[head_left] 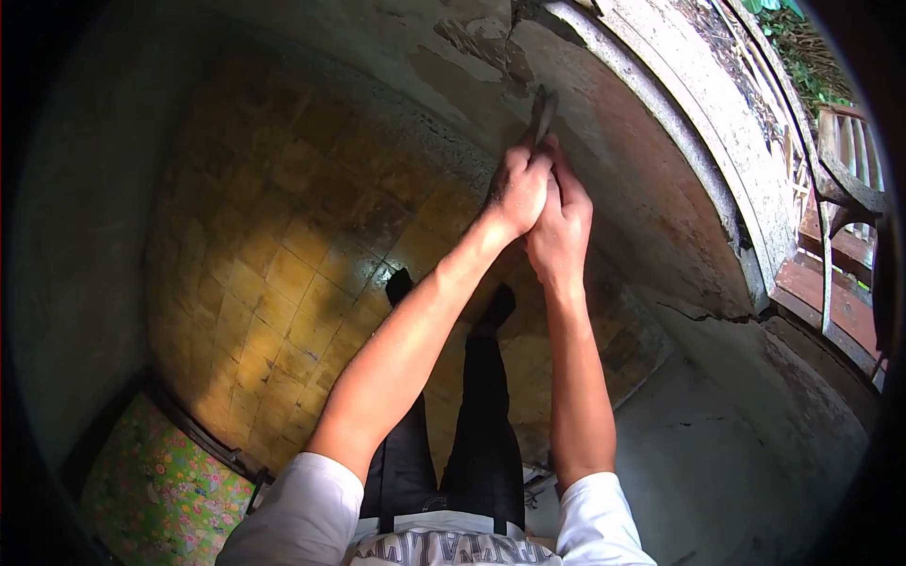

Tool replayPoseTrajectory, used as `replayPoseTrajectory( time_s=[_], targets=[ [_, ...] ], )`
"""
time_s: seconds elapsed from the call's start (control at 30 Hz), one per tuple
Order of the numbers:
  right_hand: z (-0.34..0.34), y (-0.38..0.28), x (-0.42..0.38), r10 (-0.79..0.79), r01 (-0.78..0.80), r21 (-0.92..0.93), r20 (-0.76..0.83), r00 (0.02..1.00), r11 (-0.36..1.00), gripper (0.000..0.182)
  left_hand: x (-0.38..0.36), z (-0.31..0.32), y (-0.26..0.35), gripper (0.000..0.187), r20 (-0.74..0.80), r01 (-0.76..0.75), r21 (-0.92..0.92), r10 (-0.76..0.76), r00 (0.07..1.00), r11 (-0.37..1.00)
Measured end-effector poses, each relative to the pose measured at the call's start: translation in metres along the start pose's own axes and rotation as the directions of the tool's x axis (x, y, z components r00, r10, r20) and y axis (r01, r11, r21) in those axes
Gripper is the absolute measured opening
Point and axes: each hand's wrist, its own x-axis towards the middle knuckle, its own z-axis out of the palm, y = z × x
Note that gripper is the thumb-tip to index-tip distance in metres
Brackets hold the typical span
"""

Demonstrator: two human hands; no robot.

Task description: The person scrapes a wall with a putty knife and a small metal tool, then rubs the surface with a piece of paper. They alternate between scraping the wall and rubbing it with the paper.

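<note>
My left hand (520, 191) and my right hand (563, 226) are closed together in front of me, the fingers overlapping. From the top of this grip juts a dark, narrow tool (541, 111) with a flat, blade-like end; its handle is hidden inside my hands, and I cannot tell its exact kind. The tip is right at the worn plaster wall (613, 160). Just above it the paint has peeled in a brown patch (472, 49).
Yellow tiles (293, 274) cover the floor under my feet, partly sunlit. A long crack (698, 314) runs below the curved window ledge (679, 104). At right stands a metal window frame (826, 217). A green flowered cushion (165, 481) lies at lower left.
</note>
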Motion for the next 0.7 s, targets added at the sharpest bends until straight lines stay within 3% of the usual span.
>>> replayPoseTrajectory(
  time_s=[0.27,0.37,0.5,0.53,0.63,0.7],
  targets=[
    [-0.002,-0.011,0.000,-0.021,0.022,-0.026,0.036,0.999,0.999,0.041,0.002,-0.002,-0.001,0.038,0.019,0.080,0.010,-0.080,0.997,0.997],
    [0.003,-0.007,0.004,-0.042,0.043,-0.022,0.023,0.999,0.999,0.041,0.006,-0.005,-0.002,0.036,-0.035,-0.005,-0.006,0.005,0.999,1.000],
    [-0.002,-0.010,0.001,-0.020,0.020,0.000,0.023,1.000,1.000,0.041,0.003,-0.002,0.000,0.035,-0.012,0.052,0.025,-0.052,0.999,0.998],
    [-0.001,-0.009,0.004,-0.040,0.040,-0.001,0.019,0.999,0.999,0.040,0.004,0.003,0.000,0.033,-0.053,-0.007,-0.026,0.005,0.999,1.000],
    [0.002,-0.006,0.008,-0.066,0.066,-0.012,0.011,0.998,0.998,0.040,0.006,-0.004,0.005,0.032,-0.026,0.037,0.068,-0.036,0.999,0.997],
    [0.005,-0.008,0.003,-0.046,0.046,-0.029,0.005,0.999,0.999,0.040,0.006,-0.004,0.002,0.032,-0.043,0.005,0.002,-0.005,0.999,1.000]
  ],
)
